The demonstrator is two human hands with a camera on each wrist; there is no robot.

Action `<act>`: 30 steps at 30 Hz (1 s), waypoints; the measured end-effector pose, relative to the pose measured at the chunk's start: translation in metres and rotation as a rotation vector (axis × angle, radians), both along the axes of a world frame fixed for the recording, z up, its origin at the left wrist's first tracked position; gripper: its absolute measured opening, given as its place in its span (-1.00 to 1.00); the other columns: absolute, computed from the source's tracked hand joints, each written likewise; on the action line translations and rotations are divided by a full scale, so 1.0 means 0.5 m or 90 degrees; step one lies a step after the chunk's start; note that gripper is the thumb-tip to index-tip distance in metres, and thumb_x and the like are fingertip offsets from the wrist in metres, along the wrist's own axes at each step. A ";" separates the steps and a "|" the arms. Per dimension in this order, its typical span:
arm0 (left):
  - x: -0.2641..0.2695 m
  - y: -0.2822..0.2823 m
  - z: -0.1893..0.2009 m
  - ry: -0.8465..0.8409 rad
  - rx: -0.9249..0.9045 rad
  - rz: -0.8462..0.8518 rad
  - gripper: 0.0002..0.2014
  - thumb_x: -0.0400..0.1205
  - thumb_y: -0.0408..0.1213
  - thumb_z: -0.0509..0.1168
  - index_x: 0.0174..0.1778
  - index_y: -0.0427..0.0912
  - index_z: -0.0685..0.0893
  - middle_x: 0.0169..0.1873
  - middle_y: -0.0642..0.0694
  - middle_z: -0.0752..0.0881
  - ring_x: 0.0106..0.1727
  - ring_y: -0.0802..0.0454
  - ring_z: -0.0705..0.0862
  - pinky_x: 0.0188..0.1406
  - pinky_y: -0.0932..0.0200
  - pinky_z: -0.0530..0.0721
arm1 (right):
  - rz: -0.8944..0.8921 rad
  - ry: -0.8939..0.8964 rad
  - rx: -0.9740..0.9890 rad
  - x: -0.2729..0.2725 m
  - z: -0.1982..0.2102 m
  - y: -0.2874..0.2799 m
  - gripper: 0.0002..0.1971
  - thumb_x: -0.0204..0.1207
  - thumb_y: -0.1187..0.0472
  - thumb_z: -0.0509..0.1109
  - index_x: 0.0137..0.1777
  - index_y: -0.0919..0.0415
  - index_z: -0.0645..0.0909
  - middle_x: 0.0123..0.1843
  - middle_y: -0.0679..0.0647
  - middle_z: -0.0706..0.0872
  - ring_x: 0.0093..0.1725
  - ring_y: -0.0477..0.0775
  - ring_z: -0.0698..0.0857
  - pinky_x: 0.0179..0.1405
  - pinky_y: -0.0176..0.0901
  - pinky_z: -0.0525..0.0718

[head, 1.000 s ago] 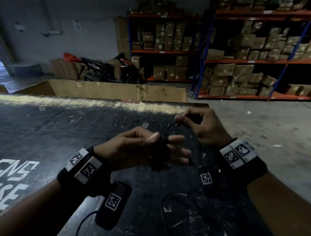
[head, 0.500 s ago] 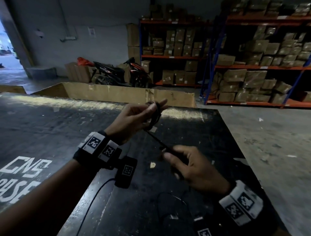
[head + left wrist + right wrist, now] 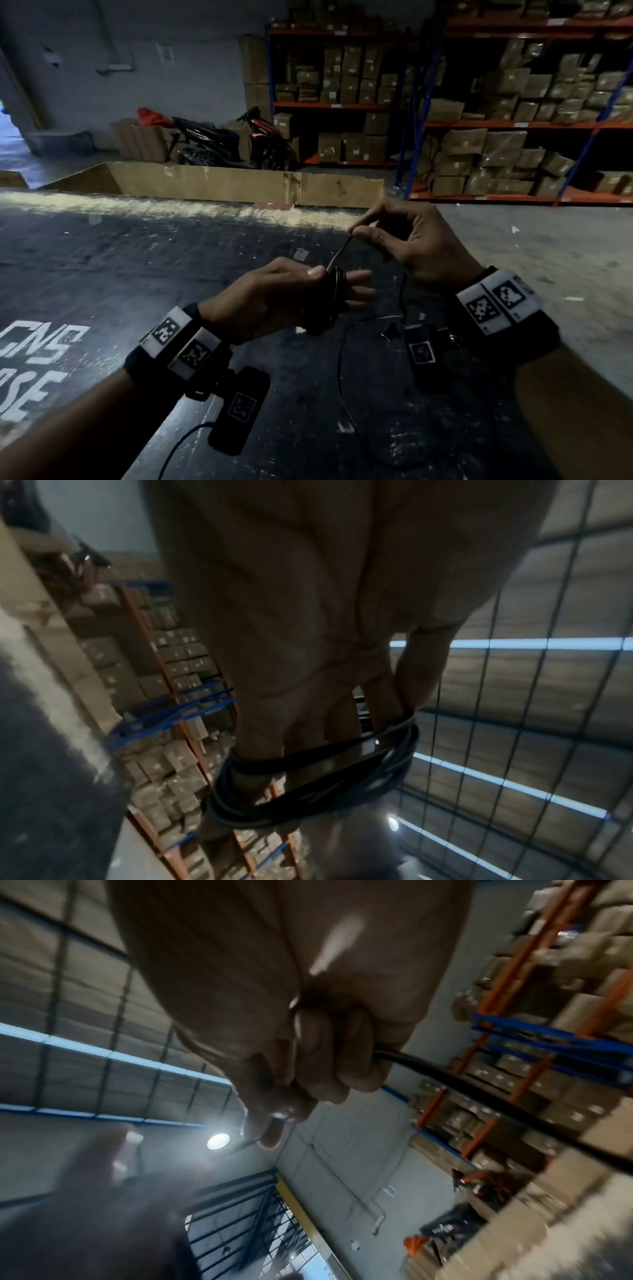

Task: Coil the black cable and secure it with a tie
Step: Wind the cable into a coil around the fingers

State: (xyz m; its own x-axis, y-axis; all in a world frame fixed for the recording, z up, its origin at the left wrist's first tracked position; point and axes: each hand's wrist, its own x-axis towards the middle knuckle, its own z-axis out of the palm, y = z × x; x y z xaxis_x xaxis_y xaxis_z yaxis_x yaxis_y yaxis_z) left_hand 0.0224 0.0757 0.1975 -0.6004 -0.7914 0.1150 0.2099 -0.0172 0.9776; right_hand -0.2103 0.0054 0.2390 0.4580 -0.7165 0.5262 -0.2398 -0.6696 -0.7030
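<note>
The black cable (image 3: 334, 298) is wound in several loops around the fingers of my left hand (image 3: 318, 275), whose thumb presses the loops against the index finger. In the left wrist view the coil (image 3: 308, 785) circles the fingers near their tips. A short taut strand (image 3: 339, 253) rises from the coil to my right hand (image 3: 356, 234), which pinches it between thumb and forefinger, up and to the right of the left hand. The right wrist view shows curled fingers with the cable (image 3: 445, 1077) running out of the fist. Loose cable (image 3: 340, 363) trails on the tabletop below.
Both hands hover over a dark scuffed tabletop (image 3: 154, 274) with white lettering at its left. A cardboard wall (image 3: 239, 185) lines its far edge. A parked scooter (image 3: 219, 140) and orange-and-blue shelves (image 3: 513, 123) of boxes stand behind. Concrete floor lies to the right.
My right hand swung from low and near me up to the far right of the left hand, carrying the strand. The left hand dropped back toward me with the coil.
</note>
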 end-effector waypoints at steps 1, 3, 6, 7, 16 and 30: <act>-0.001 0.005 0.004 0.040 0.011 0.013 -0.67 0.69 -0.17 0.44 0.05 -0.46 0.81 0.20 -0.50 0.72 0.26 -0.62 0.65 0.45 -0.77 0.39 | 0.014 -0.011 0.015 0.001 -0.013 -0.005 -0.88 0.59 0.24 0.49 -0.05 0.30 0.79 -0.21 0.37 0.82 -0.28 0.37 0.74 -0.33 0.14 0.68; 0.001 0.003 0.009 0.072 0.029 0.011 -0.52 0.60 -0.14 0.53 0.23 -0.51 0.76 0.28 -0.58 0.68 0.39 -0.74 0.52 0.46 -0.88 0.15 | 0.062 -0.045 0.080 0.012 -0.048 -0.004 -0.93 0.59 0.41 0.45 -0.08 0.35 0.78 -0.28 0.17 0.84 -0.32 0.08 0.78 -0.31 -0.03 0.70; -0.003 -0.007 0.023 0.147 0.039 -0.072 -0.47 0.71 -0.11 0.37 0.56 -0.31 0.61 0.45 -0.37 0.70 0.46 -0.47 0.57 0.61 -0.68 0.14 | 0.116 -0.109 0.236 0.047 -0.124 0.009 -0.85 0.59 0.58 0.35 -0.02 0.48 0.76 -0.39 -0.11 0.80 -0.39 -0.18 0.74 -0.41 -0.18 0.70; -0.004 -0.011 0.030 0.181 0.055 -0.086 -0.44 0.73 -0.11 0.32 0.65 -0.26 0.52 0.51 -0.36 0.65 0.51 -0.46 0.51 0.63 -0.65 0.12 | 0.105 -0.111 0.248 0.059 -0.147 0.015 -0.84 0.64 0.44 0.38 -0.01 0.55 0.76 -0.40 -0.03 0.79 -0.43 -0.13 0.72 -0.44 -0.20 0.65; 0.043 -0.085 0.055 0.115 -0.074 0.208 -0.45 0.78 -0.22 0.09 0.63 -0.52 0.34 0.69 -0.28 0.48 0.63 -0.23 0.57 0.40 -0.12 0.73 | 0.096 -0.023 0.303 0.082 -0.185 0.086 -0.77 0.68 0.15 0.36 0.07 0.25 0.80 -0.39 0.19 0.81 -0.57 -0.07 0.59 -0.54 -0.26 0.50; 0.015 -0.047 0.011 -0.204 -0.070 0.112 -0.63 0.78 -0.18 0.20 -0.03 -0.37 0.83 -0.24 -0.07 0.77 -0.26 0.04 0.62 -0.23 0.11 0.44 | 0.027 0.262 -0.045 -0.009 0.065 0.084 -0.90 0.46 0.09 0.61 -0.14 0.09 0.82 -0.24 -0.10 0.85 -0.23 -0.12 0.81 -0.22 -0.16 0.76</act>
State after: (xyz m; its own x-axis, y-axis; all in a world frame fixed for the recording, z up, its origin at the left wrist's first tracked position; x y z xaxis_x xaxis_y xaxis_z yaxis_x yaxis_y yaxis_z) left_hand 0.0300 0.0521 0.2032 -0.4756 -0.8790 0.0342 -0.1159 0.1011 0.9881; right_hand -0.2149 0.0475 0.2714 0.6687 -0.6609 0.3406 -0.4622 -0.7283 -0.5059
